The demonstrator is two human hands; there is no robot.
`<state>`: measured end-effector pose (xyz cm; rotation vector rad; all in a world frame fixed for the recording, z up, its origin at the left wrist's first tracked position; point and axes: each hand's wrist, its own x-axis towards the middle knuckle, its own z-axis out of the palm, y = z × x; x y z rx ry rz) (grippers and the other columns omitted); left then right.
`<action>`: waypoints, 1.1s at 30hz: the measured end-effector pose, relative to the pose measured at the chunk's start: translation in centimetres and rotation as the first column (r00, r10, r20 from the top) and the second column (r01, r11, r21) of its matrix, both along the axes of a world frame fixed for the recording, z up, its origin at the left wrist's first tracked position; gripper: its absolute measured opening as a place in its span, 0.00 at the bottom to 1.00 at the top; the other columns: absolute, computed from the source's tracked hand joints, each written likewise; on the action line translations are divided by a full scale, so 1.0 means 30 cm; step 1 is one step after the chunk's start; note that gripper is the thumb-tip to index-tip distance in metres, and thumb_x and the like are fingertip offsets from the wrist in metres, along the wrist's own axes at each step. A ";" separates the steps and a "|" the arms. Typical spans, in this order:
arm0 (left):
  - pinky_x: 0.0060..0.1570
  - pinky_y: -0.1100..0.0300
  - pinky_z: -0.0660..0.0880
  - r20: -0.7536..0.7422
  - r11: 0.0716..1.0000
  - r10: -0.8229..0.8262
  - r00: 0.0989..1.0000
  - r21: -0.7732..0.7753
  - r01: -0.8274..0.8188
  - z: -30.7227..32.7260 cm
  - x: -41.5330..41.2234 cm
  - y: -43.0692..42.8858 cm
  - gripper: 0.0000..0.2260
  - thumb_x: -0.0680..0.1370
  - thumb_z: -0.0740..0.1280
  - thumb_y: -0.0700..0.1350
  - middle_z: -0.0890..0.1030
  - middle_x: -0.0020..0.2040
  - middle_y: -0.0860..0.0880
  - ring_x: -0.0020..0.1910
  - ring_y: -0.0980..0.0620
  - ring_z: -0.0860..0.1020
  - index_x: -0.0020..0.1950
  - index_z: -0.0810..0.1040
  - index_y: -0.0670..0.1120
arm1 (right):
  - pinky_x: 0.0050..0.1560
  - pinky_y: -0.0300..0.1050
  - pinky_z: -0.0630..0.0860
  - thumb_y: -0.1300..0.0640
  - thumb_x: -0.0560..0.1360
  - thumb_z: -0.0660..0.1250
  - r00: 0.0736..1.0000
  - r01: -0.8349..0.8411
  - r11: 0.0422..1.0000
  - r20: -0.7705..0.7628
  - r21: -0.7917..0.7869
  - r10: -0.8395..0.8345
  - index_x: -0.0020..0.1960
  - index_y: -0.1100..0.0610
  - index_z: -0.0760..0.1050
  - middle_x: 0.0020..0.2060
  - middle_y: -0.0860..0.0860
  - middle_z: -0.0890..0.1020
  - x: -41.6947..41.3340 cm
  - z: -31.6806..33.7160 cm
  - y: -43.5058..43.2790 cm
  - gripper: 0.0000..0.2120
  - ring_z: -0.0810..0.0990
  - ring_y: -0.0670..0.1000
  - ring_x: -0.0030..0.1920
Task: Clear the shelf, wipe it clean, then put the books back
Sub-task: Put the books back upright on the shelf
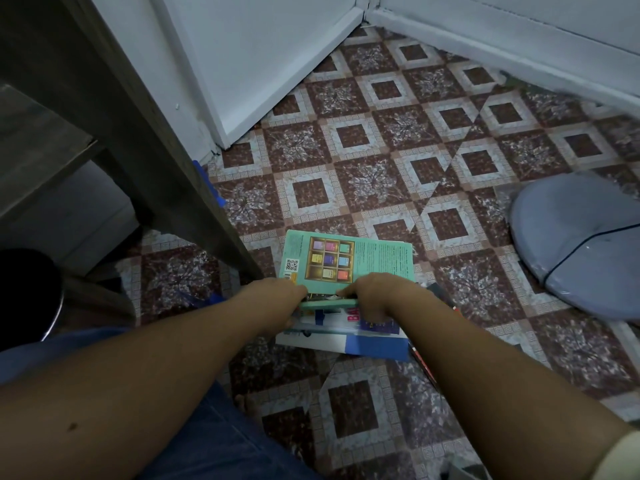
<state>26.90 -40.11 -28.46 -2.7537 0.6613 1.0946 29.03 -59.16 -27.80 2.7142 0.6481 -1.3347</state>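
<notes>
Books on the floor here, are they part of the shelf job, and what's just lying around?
Job: teal book, book stack under it, left hand, right hand, wooden shelf unit.
Lying about: grey cushion, black stool.

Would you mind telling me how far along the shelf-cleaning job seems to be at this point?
Books are off the shelf: a small pile lies on the patterned tile floor. In hand: the left hand and right hand both grip the near edge of the mint-green paperback book atop the pile. Whether wiping is done cannot be told; no cloth shows. Returning the books remains.
</notes>
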 end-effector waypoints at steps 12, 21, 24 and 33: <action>0.47 0.54 0.71 0.391 0.985 0.148 0.909 -0.139 -0.100 0.084 0.053 0.007 0.19 0.79 0.62 0.40 0.75 0.60 0.46 0.56 0.45 0.76 0.69 0.65 0.47 | 0.41 0.48 0.71 0.61 0.79 0.59 0.912 0.104 0.993 0.395 0.049 -0.115 0.68 0.48 0.71 0.56 0.53 0.79 0.077 0.111 0.037 0.19 0.78 0.56 0.52; 0.59 0.51 0.74 -0.049 0.995 0.096 0.994 -0.017 -0.097 -0.012 0.058 0.057 0.22 0.79 0.66 0.52 0.74 0.66 0.47 0.62 0.47 0.74 0.72 0.70 0.50 | 0.74 0.63 0.55 0.51 0.82 0.57 0.971 0.027 1.000 0.236 0.014 -0.030 0.79 0.51 0.43 0.79 0.55 0.44 -0.098 -0.163 -0.018 0.32 0.48 0.63 0.77; 0.56 0.53 0.74 -0.049 0.996 0.093 0.994 0.001 -0.093 -0.021 0.055 0.065 0.20 0.79 0.66 0.52 0.75 0.64 0.47 0.60 0.48 0.74 0.70 0.71 0.50 | 0.74 0.62 0.53 0.50 0.82 0.58 0.957 -0.012 1.000 0.291 0.014 0.007 0.79 0.52 0.39 0.78 0.56 0.40 -0.120 -0.195 -0.028 0.35 0.44 0.64 0.77; 0.56 0.49 0.76 -0.021 0.992 0.121 0.992 -0.023 -0.122 -0.035 0.058 0.063 0.19 0.78 0.67 0.52 0.76 0.64 0.48 0.60 0.47 0.75 0.67 0.71 0.52 | 0.72 0.60 0.61 0.54 0.79 0.65 0.936 -0.039 0.998 0.347 -0.054 0.055 0.78 0.55 0.40 0.78 0.59 0.43 -0.126 -0.215 -0.010 0.40 0.49 0.68 0.76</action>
